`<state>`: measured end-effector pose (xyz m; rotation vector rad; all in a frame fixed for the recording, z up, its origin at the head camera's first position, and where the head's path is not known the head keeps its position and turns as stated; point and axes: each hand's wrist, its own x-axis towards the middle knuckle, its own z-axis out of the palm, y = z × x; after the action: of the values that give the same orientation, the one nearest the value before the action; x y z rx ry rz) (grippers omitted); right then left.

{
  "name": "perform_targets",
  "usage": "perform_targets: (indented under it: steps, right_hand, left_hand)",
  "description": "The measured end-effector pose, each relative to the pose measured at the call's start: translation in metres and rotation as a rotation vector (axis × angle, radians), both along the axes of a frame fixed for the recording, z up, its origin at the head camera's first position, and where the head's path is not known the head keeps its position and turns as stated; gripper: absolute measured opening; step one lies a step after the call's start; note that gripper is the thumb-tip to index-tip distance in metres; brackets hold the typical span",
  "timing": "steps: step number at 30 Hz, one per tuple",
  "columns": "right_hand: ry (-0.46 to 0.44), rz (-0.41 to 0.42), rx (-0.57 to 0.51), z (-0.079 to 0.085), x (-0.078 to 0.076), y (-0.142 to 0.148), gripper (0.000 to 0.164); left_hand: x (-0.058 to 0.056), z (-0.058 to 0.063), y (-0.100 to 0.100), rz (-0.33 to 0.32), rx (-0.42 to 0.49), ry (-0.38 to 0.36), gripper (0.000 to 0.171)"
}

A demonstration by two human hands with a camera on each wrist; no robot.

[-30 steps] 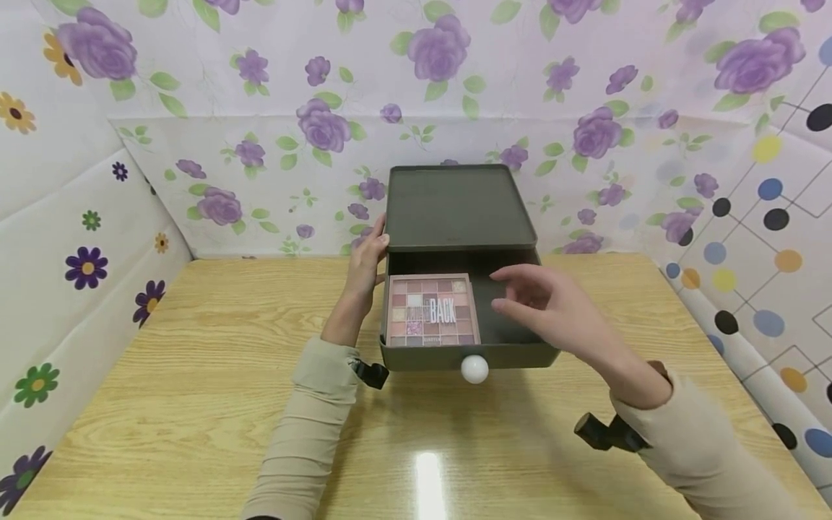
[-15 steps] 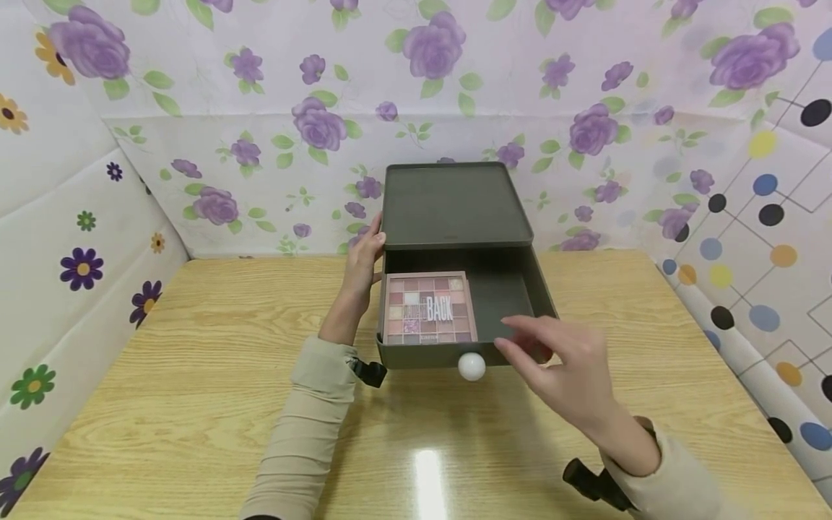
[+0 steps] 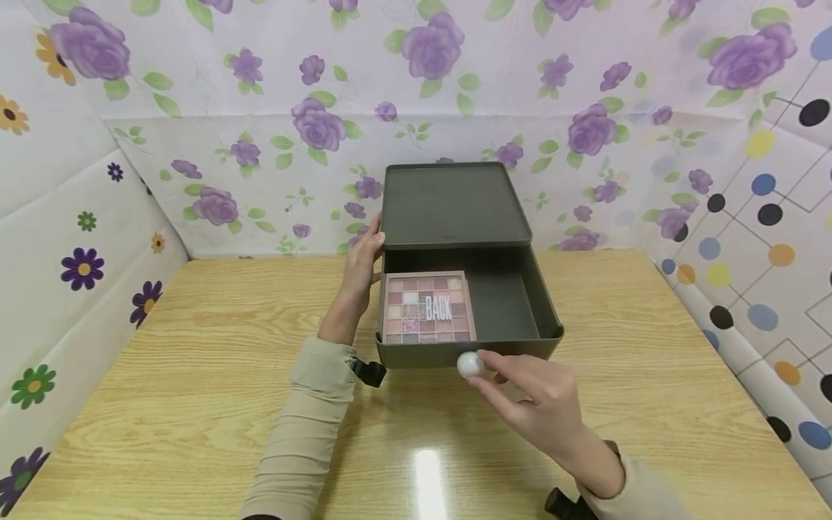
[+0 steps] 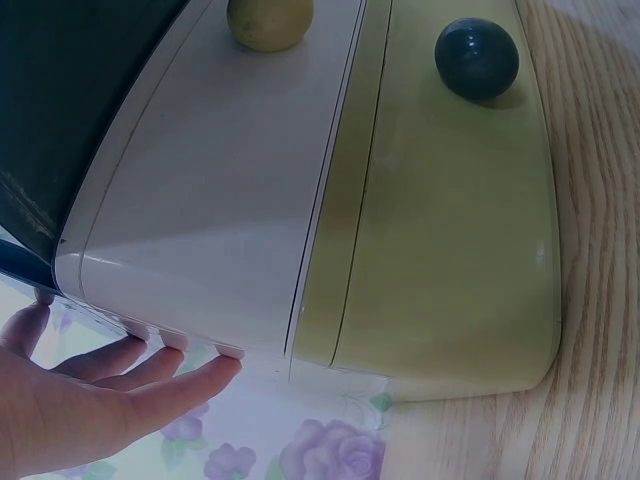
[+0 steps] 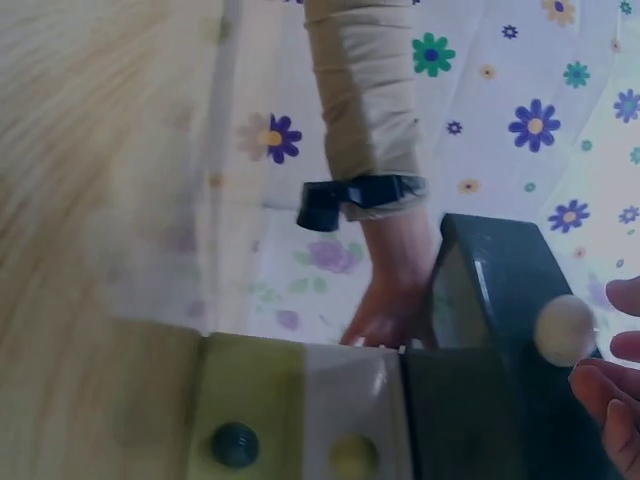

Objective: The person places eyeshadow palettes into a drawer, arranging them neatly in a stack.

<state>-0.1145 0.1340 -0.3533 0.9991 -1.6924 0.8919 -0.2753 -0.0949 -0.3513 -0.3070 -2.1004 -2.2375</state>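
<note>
A small chest has its dark green top drawer (image 3: 429, 354) pulled out. Inside, on the left, lies an eyeshadow palette (image 3: 429, 307) with "BACK" printed on its clear lid. My right hand (image 3: 542, 404) is at the drawer's round white knob (image 3: 470, 365), thumb and index finger pinching it from the right. The same knob (image 5: 566, 330) shows in the right wrist view, with my fingertips close against it. My left hand (image 3: 360, 271) rests along the chest's left side. In the left wrist view, the left fingers (image 4: 190, 385) lie nearly straight against that side.
Below the top drawer are a white drawer (image 4: 220, 180) with a yellow knob and a yellow-green drawer (image 4: 450, 230) with a dark knob, both pushed in. The chest stands on a wood-grain table (image 3: 162, 404), before a flowered cloth backdrop (image 3: 260, 180).
My right hand has come out of the drawer and moved down and left, forward of its front, to the white knob. The left hand, palette and drawer stay in place.
</note>
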Motion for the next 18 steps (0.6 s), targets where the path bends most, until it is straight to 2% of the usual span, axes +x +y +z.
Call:
perform_targets:
  steps: [3,7,18]
  right_hand:
    - [0.018,-0.001,0.016,-0.0052,-0.0007,-0.0043,0.028]
    - [0.020,-0.045,0.034,-0.0092,-0.0009,-0.0073,0.028]
    - [0.017,-0.100,0.031,-0.0112,-0.0068,-0.0090,0.027]
  left_hand:
    - [-0.0003,-0.0006,0.0002,0.000,0.002,-0.001,0.064]
    - [-0.0001,-0.0002,0.0013,0.005,0.008,-0.001,0.064]
    - [-0.0011,-0.0002,-0.0005,-0.005,0.012,-0.005,0.064]
